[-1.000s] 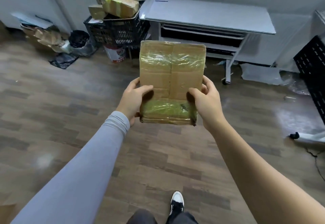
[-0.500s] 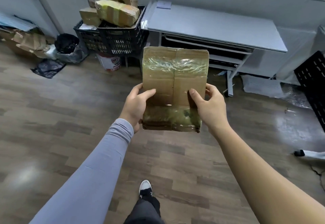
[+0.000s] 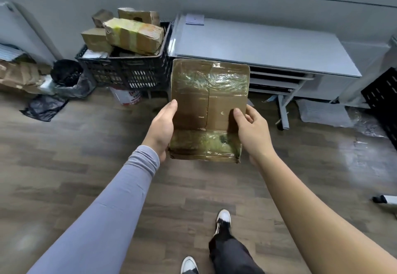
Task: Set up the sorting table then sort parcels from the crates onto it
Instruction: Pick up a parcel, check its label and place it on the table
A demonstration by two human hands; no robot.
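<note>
A flat brown cardboard parcel (image 3: 209, 93) wrapped in clear tape is held out in front of me over the floor. My left hand (image 3: 162, 128) grips its left edge, thumb along the side. My right hand (image 3: 251, 129) grips its right edge with the thumb on top. Ahead stands the grey sorting table (image 3: 257, 43), its top bare except for a small paper (image 3: 195, 19) at the back left. Left of the table a black crate (image 3: 126, 69) is piled with several taped cardboard parcels (image 3: 133, 34).
A second black crate (image 3: 384, 99) stands at the right edge. A black bin bag (image 3: 66, 74), flattened cardboard (image 3: 19, 74) and a white bucket (image 3: 125, 96) lie at the left by the wall. Plastic sheeting (image 3: 326, 112) lies under the table's right end.
I have walked closer to the table, which now looks larger. My left thumb has shifted from the parcel's face to its left edge. Both hands keep hold of the parcel.
</note>
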